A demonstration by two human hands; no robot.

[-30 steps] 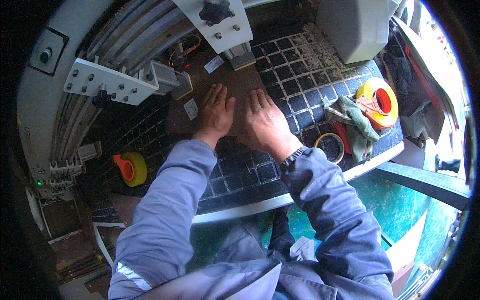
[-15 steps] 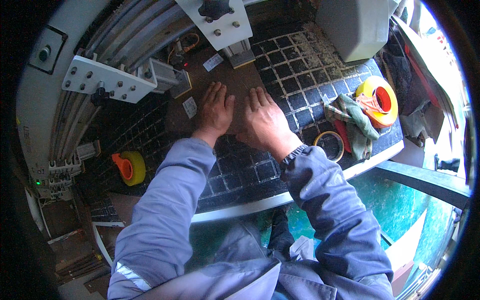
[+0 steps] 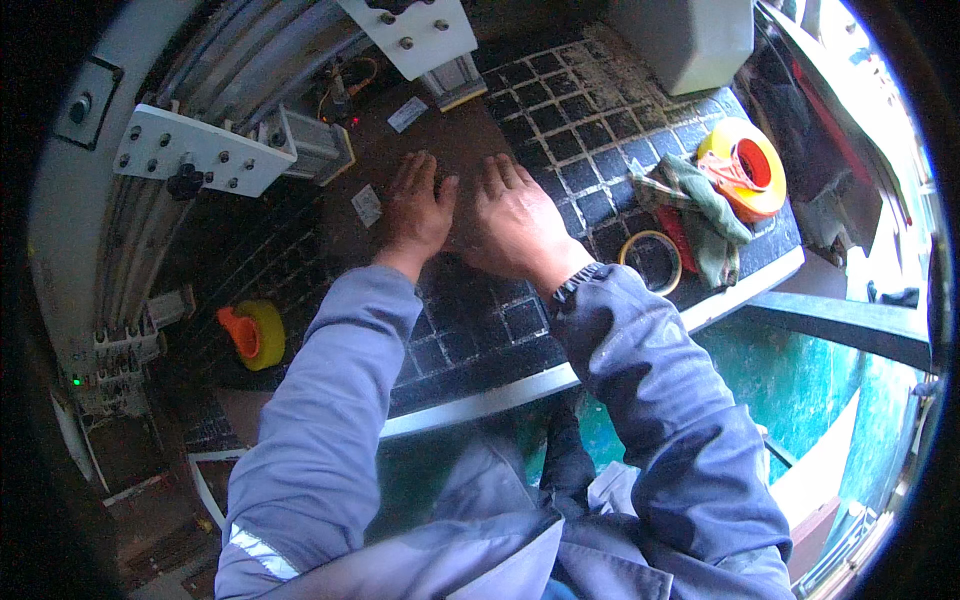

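A dark brown flat sheet [image 3: 455, 130] lies on the black gridded table, with two small white labels [image 3: 406, 114] on it. My left hand [image 3: 418, 215] rests on the sheet, palm down with its fingers stretched out, beside the lower label [image 3: 366, 205]. Just to its right, my right hand [image 3: 515, 222] lies palm down too, fingers extended. Neither hand grips anything. At the sheet's far side stand two metal blocks, one [image 3: 322, 150] at the left and one [image 3: 455, 80] at the top; whether they touch it I cannot tell.
White bolted plates [image 3: 205, 152] and rails belong to the machine at left. A yellow tape roll with an orange holder [image 3: 255, 335] sits left. At right are another tape dispenser [image 3: 745, 170], a crumpled green cloth [image 3: 695, 215] and a tape ring [image 3: 650, 262]. The table's pale front edge [image 3: 490, 400] runs below.
The whole view has shifted slightly, so the scene sits a little further left and up. Both hands stay flat on the brown sheet, with no clear movement against it.
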